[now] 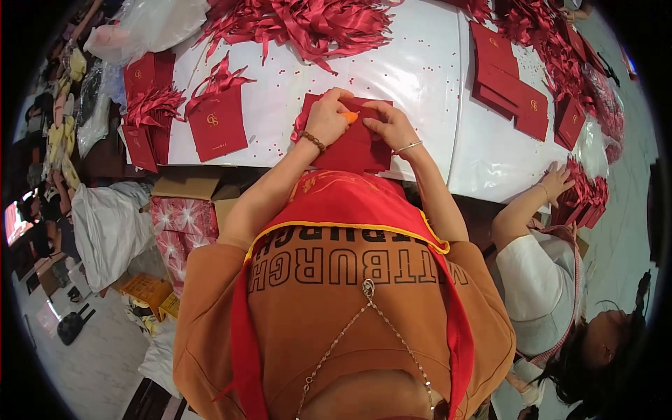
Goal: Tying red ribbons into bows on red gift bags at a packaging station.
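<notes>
A red paper gift bag lies flat at the table's front edge, right before me. My left hand, with a beaded bracelet, is closed over its upper left part. At its fingertips shows a small orange thing, whose kind I cannot make out. My right hand, wearing a thin bangle, rests on the bag's upper right edge, its fingers bent and seemingly pinching there. Between the hands the bag's top is partly hidden. A bit of red ribbon sticks out by the left wrist.
A large heap of red ribbons covers the back of the white table. Red bags with ribbon handles lie at left; stacked red bags lie at right. A co-worker's hand touches bags at the far right. Cartons stand below, left.
</notes>
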The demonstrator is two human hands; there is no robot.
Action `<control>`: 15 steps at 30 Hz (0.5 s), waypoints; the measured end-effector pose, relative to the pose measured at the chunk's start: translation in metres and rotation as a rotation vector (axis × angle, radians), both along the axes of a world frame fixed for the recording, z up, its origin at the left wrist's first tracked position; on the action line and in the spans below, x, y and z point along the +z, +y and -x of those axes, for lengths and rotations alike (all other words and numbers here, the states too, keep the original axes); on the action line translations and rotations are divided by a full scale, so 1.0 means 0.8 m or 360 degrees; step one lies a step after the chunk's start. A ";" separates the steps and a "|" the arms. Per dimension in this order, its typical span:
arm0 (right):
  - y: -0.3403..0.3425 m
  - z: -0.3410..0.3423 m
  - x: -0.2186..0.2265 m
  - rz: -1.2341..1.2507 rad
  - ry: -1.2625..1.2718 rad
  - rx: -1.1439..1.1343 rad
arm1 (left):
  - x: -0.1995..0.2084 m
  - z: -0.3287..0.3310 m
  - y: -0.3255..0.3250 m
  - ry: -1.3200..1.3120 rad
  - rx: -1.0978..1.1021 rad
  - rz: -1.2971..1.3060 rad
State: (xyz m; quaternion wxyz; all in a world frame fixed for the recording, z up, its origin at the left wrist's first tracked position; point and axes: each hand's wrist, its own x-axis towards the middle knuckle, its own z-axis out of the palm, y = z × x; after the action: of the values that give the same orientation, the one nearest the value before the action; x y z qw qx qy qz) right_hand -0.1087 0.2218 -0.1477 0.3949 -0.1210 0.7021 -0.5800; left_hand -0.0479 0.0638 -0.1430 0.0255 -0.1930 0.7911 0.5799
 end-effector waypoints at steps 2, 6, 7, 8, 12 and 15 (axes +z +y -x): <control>-0.002 0.001 -0.001 -0.0071 0.0228 0.0036 | 0.000 0.005 -0.002 -0.0092 -0.0010 -0.0111; -0.006 -0.006 0.002 -0.0191 0.0682 0.0063 | -0.006 0.004 0.000 -0.0164 0.0069 -0.0327; -0.005 -0.009 0.003 -0.0205 0.0735 0.0044 | -0.004 0.000 0.004 -0.0183 0.0113 -0.0388; -0.006 -0.011 0.004 -0.0219 0.0788 0.0025 | 0.001 0.000 0.006 -0.0205 0.0152 -0.0389; -0.011 -0.011 0.010 -0.0304 0.0996 0.0010 | 0.000 0.001 0.016 -0.0152 0.0253 -0.0395; -0.011 -0.013 0.012 -0.0414 0.1075 0.0070 | 0.000 0.001 0.020 -0.0145 0.0360 -0.0492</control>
State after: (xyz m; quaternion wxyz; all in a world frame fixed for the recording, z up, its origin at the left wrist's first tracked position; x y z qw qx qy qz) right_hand -0.0983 0.2134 -0.1383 0.1653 -0.2696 0.8581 -0.4045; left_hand -0.0484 0.0800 -0.1429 0.0252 -0.3003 0.6641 0.6842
